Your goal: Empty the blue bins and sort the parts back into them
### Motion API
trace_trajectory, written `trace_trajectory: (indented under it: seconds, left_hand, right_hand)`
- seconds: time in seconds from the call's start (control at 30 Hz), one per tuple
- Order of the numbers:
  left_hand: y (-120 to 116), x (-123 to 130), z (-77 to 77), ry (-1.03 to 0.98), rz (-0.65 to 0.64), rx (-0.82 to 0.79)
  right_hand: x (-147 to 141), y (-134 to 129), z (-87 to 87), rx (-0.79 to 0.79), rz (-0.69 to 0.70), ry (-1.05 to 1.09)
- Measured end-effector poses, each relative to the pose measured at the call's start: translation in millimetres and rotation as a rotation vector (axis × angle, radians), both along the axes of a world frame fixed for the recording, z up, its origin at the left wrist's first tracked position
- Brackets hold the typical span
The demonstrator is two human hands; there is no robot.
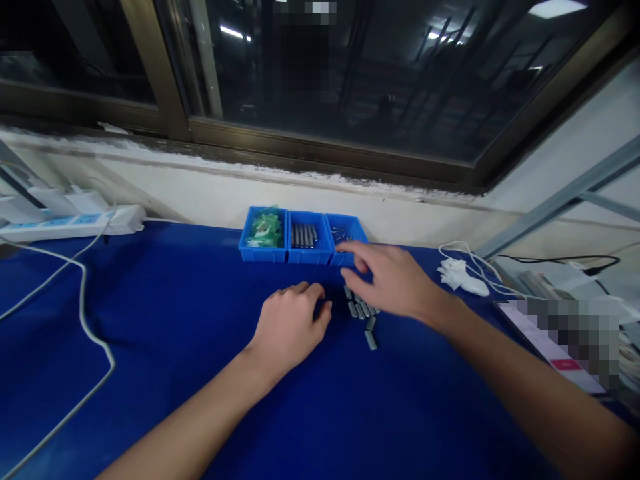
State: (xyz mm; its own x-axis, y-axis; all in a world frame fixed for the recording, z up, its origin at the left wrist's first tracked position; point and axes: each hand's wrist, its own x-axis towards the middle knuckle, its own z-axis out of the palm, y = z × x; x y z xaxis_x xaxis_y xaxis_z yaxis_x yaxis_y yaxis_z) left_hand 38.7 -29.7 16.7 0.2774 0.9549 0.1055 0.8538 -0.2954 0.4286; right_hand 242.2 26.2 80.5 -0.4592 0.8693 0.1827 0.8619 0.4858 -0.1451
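Blue surface (150, 347), far edge at centre: 3 blue bins (305, 253) in a row, holding green pieces, grey cylinders and small metal parts. Loose grey cylinders (363, 313) lie just before the right bin. Left hand (290, 327): fingers curled, resting on the surface, holding nothing visible. Right hand (393, 280): fingers spread, above the cylinders, near the right bin. Left edge: power strip (70, 223), white cable (85, 313).

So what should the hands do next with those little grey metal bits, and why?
Probably the right hand should reach a little further forward, into the right-hand blue bin. Its fingers are stretched out open over that bin's front edge, and small thin parts lie inside. The left hand rests curled on the blue table, beside the loose grey metal pieces.
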Motion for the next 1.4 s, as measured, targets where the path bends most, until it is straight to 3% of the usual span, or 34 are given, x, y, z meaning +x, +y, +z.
trace_trajectory:
  seconds: [0.17, 0.33, 0.5, 0.8, 1.1, 1.23, 1.4]
  left_hand:
    - [0, -5, -2.7, -0.017, -0.056, 0.065]
    - [-4, 0, -2.6, 0.005, -0.144, 0.07]
    - [-5, 21, -2.2, 0.077, -0.272, 0.088]
    - [0, 44, -16.4, 0.179, -0.208, 0.128]
    - [-1, 41, -22.1, 0.082, -0.205, 0.152]
    - [10, 29, -19.8, -0.001, -0.177, 0.154]
    - [37, 23, -8.1, 0.055, -0.329, 0.066]
  right_hand:
    - [40, -72, -42.4, -0.156, -0.06, -0.073]
    - [48, -102, -66.3, -0.216, 0.012, -0.076]
    - [55, -111, -70.2, -0.212, 0.073, -0.039]
    - [76, -112, -68.0, -0.274, -0.131, 0.078]
    - [62, -99, -68.5, -0.273, -0.239, 0.169]
    - [52, -91, -66.0, -0.261, -0.272, 0.189]
    - [46, -86, -66.2, -0.265, -0.289, 0.194]
